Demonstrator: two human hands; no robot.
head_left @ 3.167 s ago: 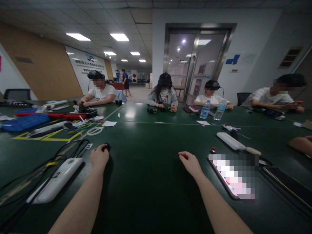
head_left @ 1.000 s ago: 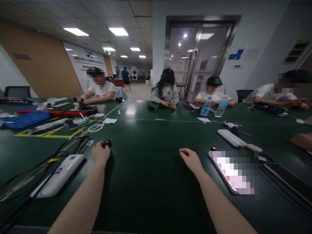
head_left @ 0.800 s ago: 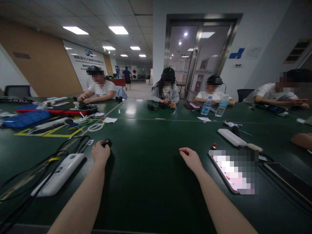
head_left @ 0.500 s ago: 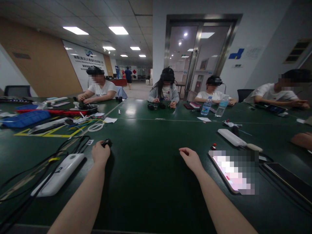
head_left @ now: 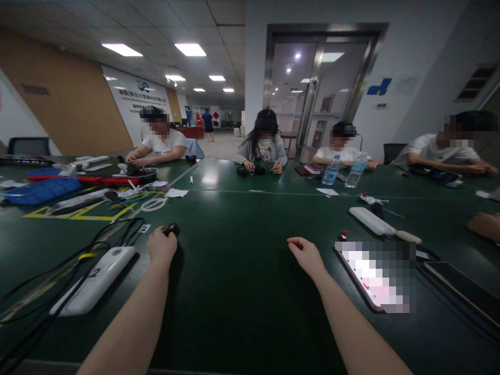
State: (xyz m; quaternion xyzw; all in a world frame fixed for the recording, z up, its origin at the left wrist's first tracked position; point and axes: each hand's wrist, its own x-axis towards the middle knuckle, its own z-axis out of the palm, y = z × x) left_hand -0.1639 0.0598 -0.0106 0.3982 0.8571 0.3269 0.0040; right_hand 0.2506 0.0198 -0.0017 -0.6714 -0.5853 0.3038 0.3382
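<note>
Object (head_left: 172,228), small and black, in left hand (head_left: 161,245), right hand (head_left: 306,254) loosely curled, slightly open.

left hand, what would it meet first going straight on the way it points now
The left hand, gripping a small black object, would probably meet the white paper ahead first. The white coil lies close to that line, and depth is hard to judge.

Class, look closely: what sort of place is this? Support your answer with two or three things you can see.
Probably an office or shared workroom: there is a large green table, a wall sign with a logo and lettering, and a metal-framed glass door.
</note>
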